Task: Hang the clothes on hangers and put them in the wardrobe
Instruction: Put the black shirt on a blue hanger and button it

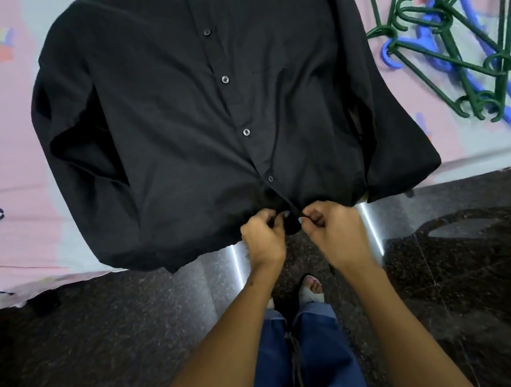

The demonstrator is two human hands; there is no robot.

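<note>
No writing can be read. The black shirt (209, 119) lies front-up on the pink patterned bedsheet (16, 216), long axis running 12 to 6 o'clock, near end overhanging the edge. The left hand (263, 239) and right hand (333, 232) each pinch the near edge at the button strip. Green and blue hangers (452, 49) lie at 2 o'clock. The floor (107, 348) is dark speckled stone.

Both bare forearms reach forward, close together. The left hand (263, 239) and right hand (334, 226) each pinch with curled fingers.
</note>
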